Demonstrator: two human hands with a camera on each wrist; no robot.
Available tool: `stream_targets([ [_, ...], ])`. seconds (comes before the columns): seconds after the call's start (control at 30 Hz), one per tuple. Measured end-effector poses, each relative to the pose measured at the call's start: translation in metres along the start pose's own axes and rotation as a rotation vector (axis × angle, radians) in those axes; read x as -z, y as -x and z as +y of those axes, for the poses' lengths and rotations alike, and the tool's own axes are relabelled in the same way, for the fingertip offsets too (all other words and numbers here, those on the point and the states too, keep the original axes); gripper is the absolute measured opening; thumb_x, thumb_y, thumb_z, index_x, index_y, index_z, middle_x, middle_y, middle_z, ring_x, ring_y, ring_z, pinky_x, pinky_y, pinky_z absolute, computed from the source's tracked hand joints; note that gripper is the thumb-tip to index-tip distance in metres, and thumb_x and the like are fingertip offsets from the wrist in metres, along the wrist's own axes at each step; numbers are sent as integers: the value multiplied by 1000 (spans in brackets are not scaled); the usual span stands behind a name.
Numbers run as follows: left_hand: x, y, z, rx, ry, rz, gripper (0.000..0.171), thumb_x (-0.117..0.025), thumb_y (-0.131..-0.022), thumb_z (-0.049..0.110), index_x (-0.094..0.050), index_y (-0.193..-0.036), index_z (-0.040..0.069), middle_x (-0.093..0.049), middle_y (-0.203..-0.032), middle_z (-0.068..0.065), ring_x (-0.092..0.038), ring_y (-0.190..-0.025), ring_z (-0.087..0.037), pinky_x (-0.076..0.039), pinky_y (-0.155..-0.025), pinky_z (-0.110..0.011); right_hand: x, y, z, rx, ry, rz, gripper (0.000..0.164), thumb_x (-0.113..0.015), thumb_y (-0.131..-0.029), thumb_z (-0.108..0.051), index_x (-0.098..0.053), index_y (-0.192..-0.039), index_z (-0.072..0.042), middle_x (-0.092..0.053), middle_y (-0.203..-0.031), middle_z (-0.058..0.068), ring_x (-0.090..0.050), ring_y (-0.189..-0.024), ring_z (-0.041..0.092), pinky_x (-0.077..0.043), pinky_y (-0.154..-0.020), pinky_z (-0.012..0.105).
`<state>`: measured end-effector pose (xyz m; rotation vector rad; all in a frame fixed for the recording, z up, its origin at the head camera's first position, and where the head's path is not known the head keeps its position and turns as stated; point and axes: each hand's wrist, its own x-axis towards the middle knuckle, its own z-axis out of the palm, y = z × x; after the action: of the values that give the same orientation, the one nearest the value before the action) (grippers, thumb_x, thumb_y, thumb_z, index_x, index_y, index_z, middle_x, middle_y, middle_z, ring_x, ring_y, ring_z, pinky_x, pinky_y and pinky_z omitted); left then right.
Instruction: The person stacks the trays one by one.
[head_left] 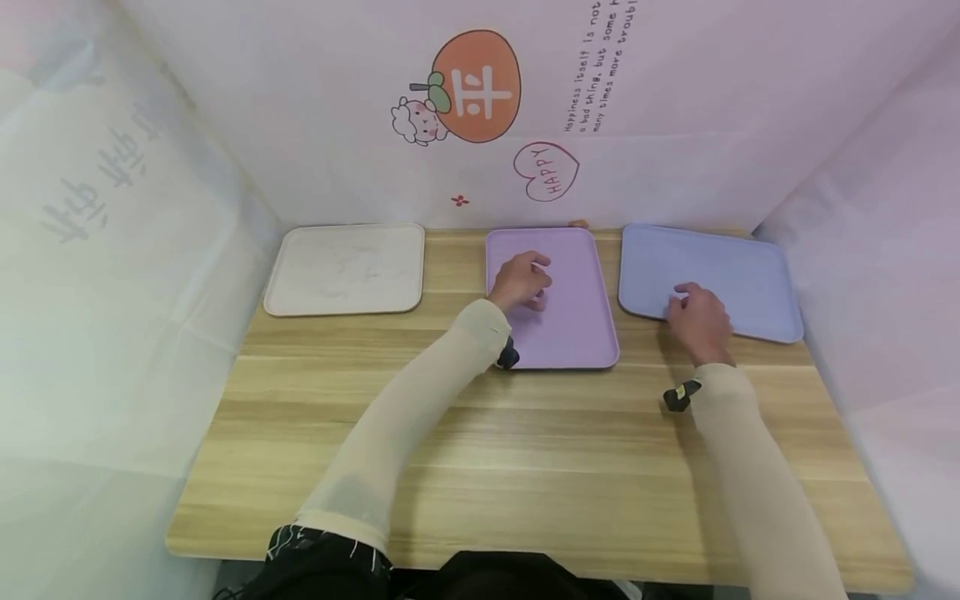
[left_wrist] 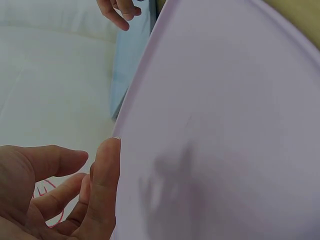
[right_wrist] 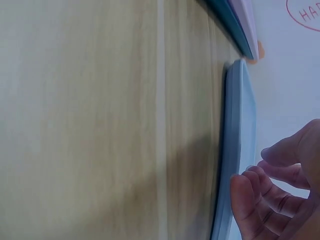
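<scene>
A purple tray (head_left: 570, 333) lies in the middle of the table, and my left hand (head_left: 521, 282) hovers over its left part with loosely bent fingers. In the left wrist view that hand (left_wrist: 65, 195) holds nothing, and its shadow falls on the tray. At the right lies a blue tray (head_left: 757, 292), slightly turned. My right hand (head_left: 701, 323) is over its near edge, fingers loosely curled. The right wrist view shows that hand (right_wrist: 280, 195) with nothing between thumb and fingers, beside the rim of the blue tray (right_wrist: 232, 130).
A white tray (head_left: 345, 271) lies at the back left of the wooden table (head_left: 555, 467). Pale cloth walls enclose the back and both sides, the back one (head_left: 330, 108) printed with cartoons and lettering. Black wrist cameras (head_left: 678, 397) stick out from both wrists.
</scene>
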<state>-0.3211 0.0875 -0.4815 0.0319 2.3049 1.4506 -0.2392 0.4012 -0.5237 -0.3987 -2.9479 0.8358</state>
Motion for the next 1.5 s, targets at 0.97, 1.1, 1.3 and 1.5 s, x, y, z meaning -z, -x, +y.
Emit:
stream_targets([
  [0.97,-38,8,17,-21,46,-58,42,-66,-105,2,-65,-147,7,-70,-117,-10,-74,-94,-24,-71,-66,-30,44,-2,63,-79,69,30,51,-42,-112,-30,-61,-144,5,-67,-134,36,-64,-118,55,-55,-86,70],
  [1.1,-41,11,19,-28,38,-48,40,-65,-105,2,-66,-145,7,-71,-116,-10,-74,-92,-22,-70,-64,-30,48,-1,69,-71,77,55,49,-42,-112,-28,-62,-141,8,-67,-131,37,-63,-117,56,-53,-91,70],
  [1.3,-43,11,21,-20,23,-48,40,-65,-105,2,-66,-145,8,-70,-114,-8,-75,-92,-23,-70,-64,-30,53,0,77,-100,101,49,50,-42,-112,-30,-61,-142,6,-67,-133,35,-63,-117,55,-54,-85,65],
  [1.5,-49,9,22,-26,10,-57,38,-66,-105,3,-68,-143,9,-69,-111,-7,-76,-91,-24,-69,-62,-29,60,-1,87,-138,85,47,50,-44,-112,-31,-60,-143,5,-66,-134,36,-62,-118,57,-54,-83,67],
])
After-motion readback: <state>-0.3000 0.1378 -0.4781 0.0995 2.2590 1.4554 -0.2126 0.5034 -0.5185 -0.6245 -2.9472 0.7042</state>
